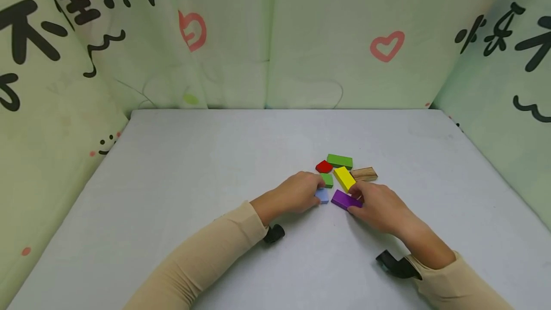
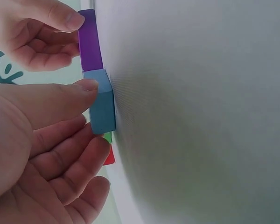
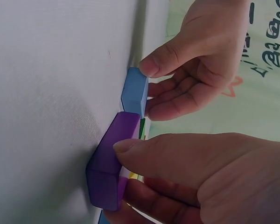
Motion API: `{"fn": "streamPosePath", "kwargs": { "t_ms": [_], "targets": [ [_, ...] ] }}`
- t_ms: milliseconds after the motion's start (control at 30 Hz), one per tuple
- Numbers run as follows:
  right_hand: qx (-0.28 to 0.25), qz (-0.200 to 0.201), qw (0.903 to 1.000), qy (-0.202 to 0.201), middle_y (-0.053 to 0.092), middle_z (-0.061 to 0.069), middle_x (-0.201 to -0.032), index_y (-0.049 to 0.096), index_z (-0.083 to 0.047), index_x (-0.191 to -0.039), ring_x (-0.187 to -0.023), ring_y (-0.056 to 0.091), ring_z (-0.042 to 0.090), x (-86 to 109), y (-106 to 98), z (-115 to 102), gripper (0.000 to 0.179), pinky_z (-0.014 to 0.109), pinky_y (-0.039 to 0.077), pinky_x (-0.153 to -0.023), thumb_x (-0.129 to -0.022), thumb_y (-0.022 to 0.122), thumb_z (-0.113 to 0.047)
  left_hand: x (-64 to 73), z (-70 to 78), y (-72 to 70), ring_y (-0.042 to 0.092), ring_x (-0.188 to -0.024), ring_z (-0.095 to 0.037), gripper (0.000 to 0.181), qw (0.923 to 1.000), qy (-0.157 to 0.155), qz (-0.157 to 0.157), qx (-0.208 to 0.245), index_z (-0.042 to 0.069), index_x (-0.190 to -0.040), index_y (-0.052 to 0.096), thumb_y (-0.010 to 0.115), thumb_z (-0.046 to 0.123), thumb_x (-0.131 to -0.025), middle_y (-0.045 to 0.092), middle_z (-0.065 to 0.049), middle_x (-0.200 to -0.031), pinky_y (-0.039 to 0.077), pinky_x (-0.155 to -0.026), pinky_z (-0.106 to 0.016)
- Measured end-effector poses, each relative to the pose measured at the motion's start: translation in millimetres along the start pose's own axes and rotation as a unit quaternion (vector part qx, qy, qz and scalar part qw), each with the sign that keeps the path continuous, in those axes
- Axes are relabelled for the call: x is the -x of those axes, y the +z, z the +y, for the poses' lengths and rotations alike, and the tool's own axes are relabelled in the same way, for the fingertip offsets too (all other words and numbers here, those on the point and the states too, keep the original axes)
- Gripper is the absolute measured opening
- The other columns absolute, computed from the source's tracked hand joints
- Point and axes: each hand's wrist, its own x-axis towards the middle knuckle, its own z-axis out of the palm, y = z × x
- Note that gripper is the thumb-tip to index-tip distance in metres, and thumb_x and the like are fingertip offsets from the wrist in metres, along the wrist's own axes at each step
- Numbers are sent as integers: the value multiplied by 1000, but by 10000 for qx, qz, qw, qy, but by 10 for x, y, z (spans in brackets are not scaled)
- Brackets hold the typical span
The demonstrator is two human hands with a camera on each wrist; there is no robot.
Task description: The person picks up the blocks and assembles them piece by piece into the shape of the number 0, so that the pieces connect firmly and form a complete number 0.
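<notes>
With thumb and fingers my left hand [image 1: 301, 191] pinches a light blue block [image 1: 323, 196], which rests on the table. My right hand [image 1: 383, 206] holds a long purple block [image 1: 343, 199] by its near right end. In the left wrist view, the blue block [image 2: 102, 109] appears end to end with the purple block [image 2: 90, 44]; from the head view a small gap shows between them. Just behind the blue one lies a small green block [image 1: 328, 180], partly covered by my left fingers. A yellow block [image 1: 344, 178] slants behind the purple one.
Farther back are a red angular block [image 1: 324, 166], a long green block [image 1: 339, 160] and a wood-coloured block [image 1: 365, 174]. The white table [image 1: 206, 157] is bordered by printed pale green curtains [image 1: 236, 61]. A blue sliver [image 3: 102, 218] shows below the purple block in the right wrist view.
</notes>
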Motion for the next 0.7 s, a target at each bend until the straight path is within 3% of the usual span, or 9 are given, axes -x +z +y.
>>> {"fn": "streamPosePath", "kwargs": {
  "t_ms": [700],
  "targets": [
    [196,-94,9997,-67,68,8,-99,67,0,-113,-91,63,28,37,5,-3,35,51,53,-83,-84,80,-17,19,-19,5,60,-104,-12,38,9999,17,-88,-58,10,-129,66,74,23,-94,67,0,-119,48,-95,-23]
  ]
}}
